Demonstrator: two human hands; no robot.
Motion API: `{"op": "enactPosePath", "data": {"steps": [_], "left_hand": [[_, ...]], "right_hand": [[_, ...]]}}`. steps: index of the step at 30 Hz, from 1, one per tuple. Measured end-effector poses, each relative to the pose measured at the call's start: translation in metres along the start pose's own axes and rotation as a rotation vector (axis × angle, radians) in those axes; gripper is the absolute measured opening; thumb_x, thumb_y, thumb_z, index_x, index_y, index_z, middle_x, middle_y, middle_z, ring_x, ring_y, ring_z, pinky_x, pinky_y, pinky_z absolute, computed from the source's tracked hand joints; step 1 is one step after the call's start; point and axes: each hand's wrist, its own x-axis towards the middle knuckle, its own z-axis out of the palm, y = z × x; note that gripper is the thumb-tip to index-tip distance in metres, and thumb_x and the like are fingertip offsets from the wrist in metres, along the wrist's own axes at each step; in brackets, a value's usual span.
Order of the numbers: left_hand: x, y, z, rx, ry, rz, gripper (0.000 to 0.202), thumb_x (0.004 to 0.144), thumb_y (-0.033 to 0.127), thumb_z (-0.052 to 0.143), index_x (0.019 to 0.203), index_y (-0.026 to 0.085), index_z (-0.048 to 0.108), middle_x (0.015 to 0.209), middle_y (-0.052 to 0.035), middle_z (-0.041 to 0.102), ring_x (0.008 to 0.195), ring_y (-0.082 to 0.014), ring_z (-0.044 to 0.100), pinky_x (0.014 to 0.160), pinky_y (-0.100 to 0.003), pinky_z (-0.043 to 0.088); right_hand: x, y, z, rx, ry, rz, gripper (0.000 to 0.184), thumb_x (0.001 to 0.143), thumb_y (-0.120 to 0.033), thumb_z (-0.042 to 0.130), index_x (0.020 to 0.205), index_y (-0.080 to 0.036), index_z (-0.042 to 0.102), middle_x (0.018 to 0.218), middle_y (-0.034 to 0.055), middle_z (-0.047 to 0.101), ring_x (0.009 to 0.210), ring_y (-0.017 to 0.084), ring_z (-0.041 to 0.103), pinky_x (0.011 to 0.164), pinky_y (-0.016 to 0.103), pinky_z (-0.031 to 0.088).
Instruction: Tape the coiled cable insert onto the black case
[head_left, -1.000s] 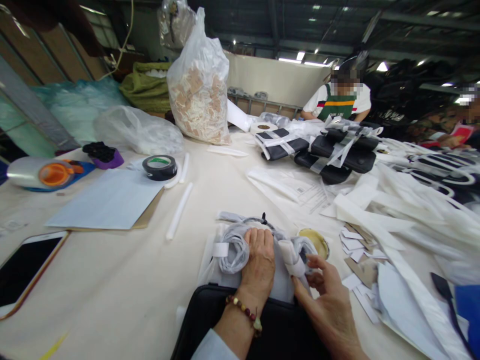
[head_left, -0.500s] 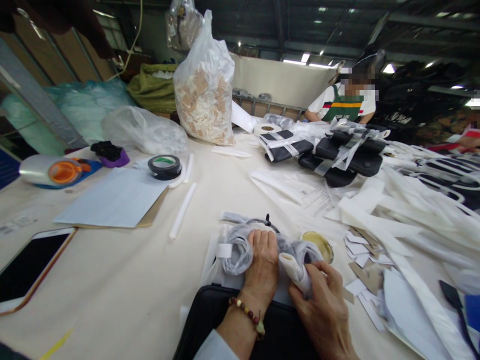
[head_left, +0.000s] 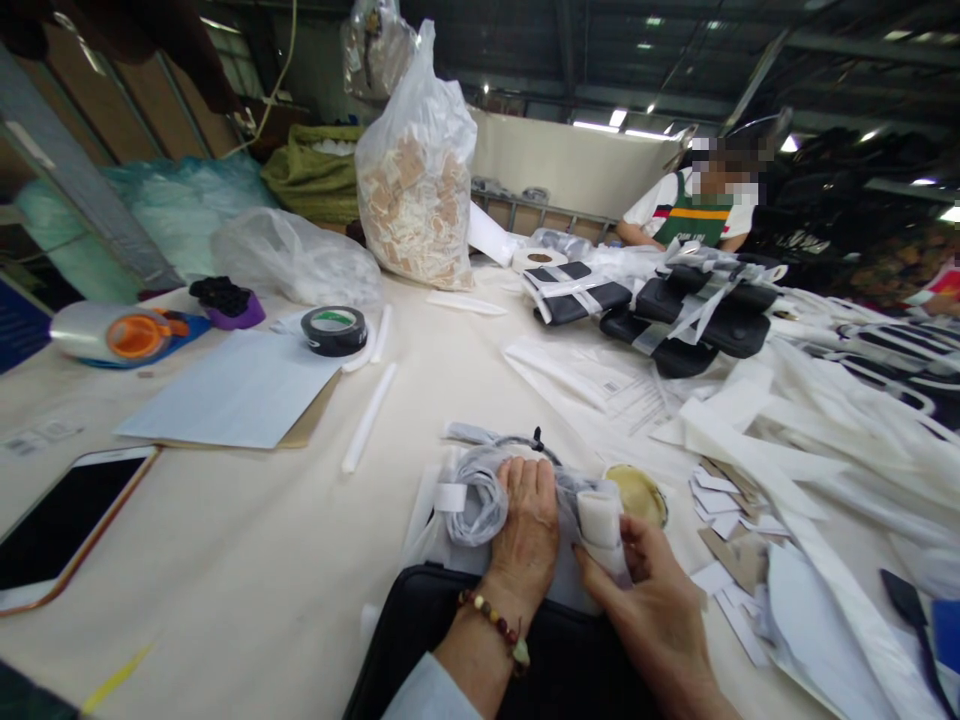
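Right hand [head_left: 649, 600] now pinches white wrap [head_left: 600, 520] beside left hand [head_left: 529, 525]

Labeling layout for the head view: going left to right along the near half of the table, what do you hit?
Phone → clipboard with paper → white tube → wrapped grey bundle → left hand, flat on the bundle → right hand, pinching the bundle's white end piece → paper scraps.
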Motion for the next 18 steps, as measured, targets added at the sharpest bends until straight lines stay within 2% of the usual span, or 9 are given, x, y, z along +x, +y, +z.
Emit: {"op": "enactPosePath", "data": {"steps": [3, 6, 9, 11, 13, 16, 18], "left_hand": [[0.000, 0.000, 0.000, 0.004, 0.007, 0.005, 0.029, 0.083, 0.002, 0.037, 0.107, 0.014, 0.047, 0.100, -0.0057, 0.053, 0.098, -0.0210, 0.046, 0.101, -0.042, 0.035], [0.000, 0.001, 0.000, 0.007, 0.015, 0.010, 0.030, 0.083, 0.002, 0.037, 0.109, 0.013, 0.046, 0.101, -0.0063, 0.053, 0.100, -0.0213, 0.046, 0.101, -0.042, 0.035], [0.000, 0.001, 0.000, 0.010, 0.020, 0.010, 0.028, 0.084, 0.003, 0.037, 0.107, 0.015, 0.046, 0.100, -0.0057, 0.053, 0.100, -0.0211, 0.047, 0.101, -0.043, 0.036], [-0.001, 0.001, 0.000, 0.011, 0.021, 0.009, 0.026, 0.084, 0.004, 0.038, 0.107, 0.015, 0.047, 0.100, -0.0057, 0.053, 0.100, -0.0214, 0.047, 0.101, -0.043, 0.035], [-0.001, 0.001, 0.000, 0.008, 0.021, 0.007, 0.026, 0.084, 0.005, 0.041, 0.108, 0.014, 0.046, 0.101, -0.0062, 0.053, 0.101, -0.0219, 0.047, 0.102, -0.043, 0.035], [-0.001, 0.001, 0.001, -0.001, 0.018, 0.009, 0.029, 0.084, 0.005, 0.043, 0.111, 0.014, 0.045, 0.104, -0.0066, 0.053, 0.104, -0.0222, 0.047, 0.103, -0.043, 0.035], [-0.001, 0.001, 0.002, -0.005, 0.014, 0.008, 0.028, 0.084, 0.005, 0.043, 0.110, 0.014, 0.045, 0.104, -0.0064, 0.053, 0.104, -0.0217, 0.047, 0.102, -0.043, 0.035]], "right_hand": [[0.005, -0.009, -0.004, 0.326, -0.114, 0.283, 0.048, 0.058, -0.042, 0.071, 0.095, -0.017, 0.054, 0.089, 0.0081, 0.069, 0.081, 0.023, 0.065, 0.071, 0.033, 0.054], [0.008, -0.010, -0.009, 0.515, -0.182, 0.451, 0.057, 0.051, -0.040, 0.077, 0.098, -0.017, 0.055, 0.093, 0.0086, 0.069, 0.082, 0.023, 0.064, 0.072, 0.034, 0.053], [0.008, -0.007, -0.012, 0.666, -0.242, 0.506, 0.054, 0.051, -0.036, 0.079, 0.097, -0.017, 0.059, 0.084, 0.0055, 0.068, 0.073, 0.020, 0.062, 0.062, 0.029, 0.050], [0.009, -0.003, -0.013, 0.772, -0.309, 0.532, 0.042, 0.051, -0.035, 0.077, 0.085, -0.014, 0.062, 0.067, 0.0021, 0.063, 0.056, 0.014, 0.055, 0.050, 0.025, 0.044], [0.012, -0.001, -0.014, 0.878, -0.398, 0.584, 0.035, 0.051, -0.035, 0.073, 0.075, -0.013, 0.062, 0.059, 0.0008, 0.057, 0.045, 0.009, 0.044, 0.043, 0.023, 0.035], [0.017, 0.000, -0.015, 0.954, -0.495, 0.642, 0.035, 0.051, -0.035, 0.066, 0.076, -0.012, 0.062, 0.063, 0.0028, 0.058, 0.042, 0.008, 0.040, 0.042, 0.022, 0.031], [0.019, -0.001, -0.015, 0.912, -0.545, 0.628, 0.035, 0.054, -0.038, 0.063, 0.077, -0.012, 0.062, 0.060, 0.0019, 0.056, 0.042, 0.009, 0.041, 0.043, 0.023, 0.032]]}}
